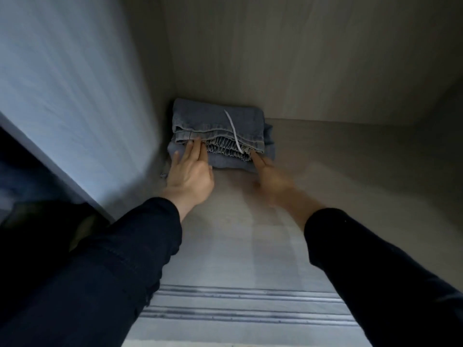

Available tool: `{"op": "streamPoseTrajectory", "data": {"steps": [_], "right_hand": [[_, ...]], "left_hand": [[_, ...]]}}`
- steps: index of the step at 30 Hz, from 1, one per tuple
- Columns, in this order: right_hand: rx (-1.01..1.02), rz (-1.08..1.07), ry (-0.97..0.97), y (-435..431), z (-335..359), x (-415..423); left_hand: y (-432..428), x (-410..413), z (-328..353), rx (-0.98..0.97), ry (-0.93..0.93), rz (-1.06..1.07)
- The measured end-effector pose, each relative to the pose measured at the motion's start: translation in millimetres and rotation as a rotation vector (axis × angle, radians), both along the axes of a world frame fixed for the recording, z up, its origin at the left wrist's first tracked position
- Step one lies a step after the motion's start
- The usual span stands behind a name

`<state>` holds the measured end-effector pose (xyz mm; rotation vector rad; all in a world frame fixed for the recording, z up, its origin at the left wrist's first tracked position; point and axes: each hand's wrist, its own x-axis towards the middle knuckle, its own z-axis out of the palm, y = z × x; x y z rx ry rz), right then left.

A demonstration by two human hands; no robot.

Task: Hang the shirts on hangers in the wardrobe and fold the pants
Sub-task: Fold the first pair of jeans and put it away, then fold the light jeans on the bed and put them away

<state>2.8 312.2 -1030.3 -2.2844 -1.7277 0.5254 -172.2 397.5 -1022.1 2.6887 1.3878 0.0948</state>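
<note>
The blue pants (218,121) lie folded in the back left corner of the wardrobe floor (325,159), close to the side wall (75,83). A white string (231,126) lies across their top. The left hand (190,176) has its fingers (198,149) straight and released, touching the front edge of the pants. The right hand (270,176) is blurry; one finger touches the front right corner, and I cannot tell if the others are curled
</note>
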Motion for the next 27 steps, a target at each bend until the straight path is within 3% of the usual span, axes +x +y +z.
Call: {"op": "streamPoseTrajectory", "data": {"steps": [6,13,20,27], "right_hand": [[0.025,-0.092,-0.052,-73,30,-23],[-0.027,-0.221,-0.037,-155,98,-33],[-0.09,-0.393,0.041,-264,242,-38],[-0.173,-0.644,0.111,-410,452,-48]], "left_hand": [[-51,-23,1,-0.021,0.079,-0.098],[-109,-9,69,-0.148,0.074,-0.254],[-202,24,231,-0.204,0.061,-0.405],[-337,43,432,-0.263,0.209,-0.605]]}}
